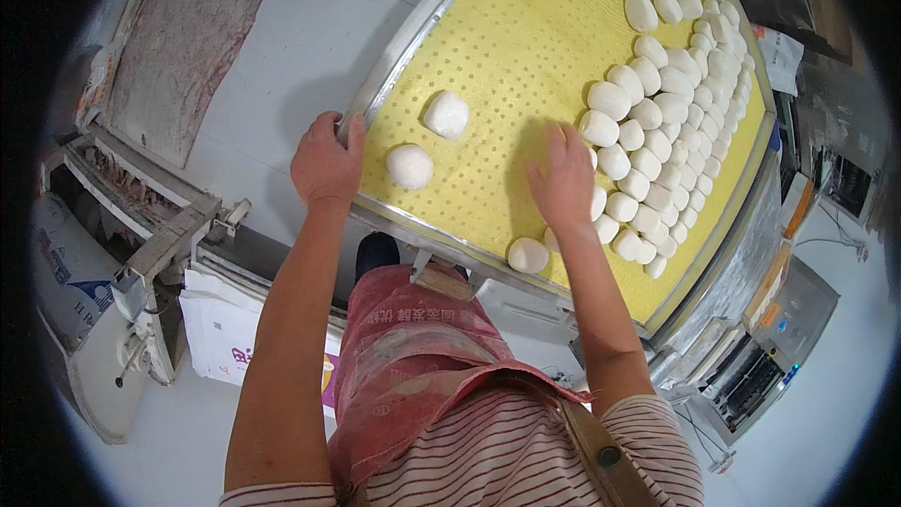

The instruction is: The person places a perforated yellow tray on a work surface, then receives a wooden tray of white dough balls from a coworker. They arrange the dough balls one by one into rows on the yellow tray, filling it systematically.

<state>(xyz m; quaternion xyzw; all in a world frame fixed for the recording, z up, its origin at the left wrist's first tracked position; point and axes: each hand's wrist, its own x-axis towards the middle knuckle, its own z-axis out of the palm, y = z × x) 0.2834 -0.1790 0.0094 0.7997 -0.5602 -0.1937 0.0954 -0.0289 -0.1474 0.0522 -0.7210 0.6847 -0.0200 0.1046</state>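
Note:
My left hand [324, 162] grips the metal rim [381, 84] of a large tray table at its left corner, thumb on the inside. The tray has a yellow perforated surface [486, 70]. Over it is my right hand [563, 179], back up, thumb apart from the fingers; its palm side is hidden. Just right of this hand begins a dense group of white dough pieces [658, 144], set in slanting rows. Two rounder dough pieces, one [446, 115] behind the other [410, 167], sit near my left hand. Another dough piece [528, 255] lies at the near edge.
A floury machine [141, 246] with a metal frame stands to the left, a printed white box [218, 324] beside it. On the right are a metal-sided unit [732, 264] and a grey appliance [788, 338] with cables on the floor. My red apron [415, 338] hangs close to the tray's near edge.

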